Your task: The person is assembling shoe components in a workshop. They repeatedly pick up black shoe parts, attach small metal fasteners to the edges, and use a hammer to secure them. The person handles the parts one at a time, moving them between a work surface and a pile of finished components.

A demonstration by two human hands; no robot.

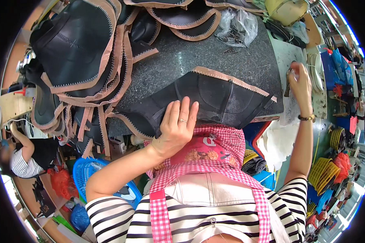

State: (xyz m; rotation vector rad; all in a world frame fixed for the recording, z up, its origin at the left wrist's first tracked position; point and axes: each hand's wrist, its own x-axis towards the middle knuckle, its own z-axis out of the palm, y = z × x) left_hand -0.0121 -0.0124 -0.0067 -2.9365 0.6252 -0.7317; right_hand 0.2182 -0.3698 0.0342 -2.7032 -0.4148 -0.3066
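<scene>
Matt black leather piece (215, 99) (speckled stone slab (215, 56))

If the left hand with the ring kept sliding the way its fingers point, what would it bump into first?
The left hand lies flat on the black leather piece with tan zigzag-stitched edging, fingers pointing up across it. Going on, it would probably cross that piece's tan edge, then bare speckled grey stone tabletop; depth is hard to judge.

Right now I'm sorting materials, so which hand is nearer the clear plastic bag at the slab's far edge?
Right. The right hand is raised beside the slab's right edge, nearer the clear plastic bag. The left hand lies flat on the black leather piece at the near edge.
</scene>
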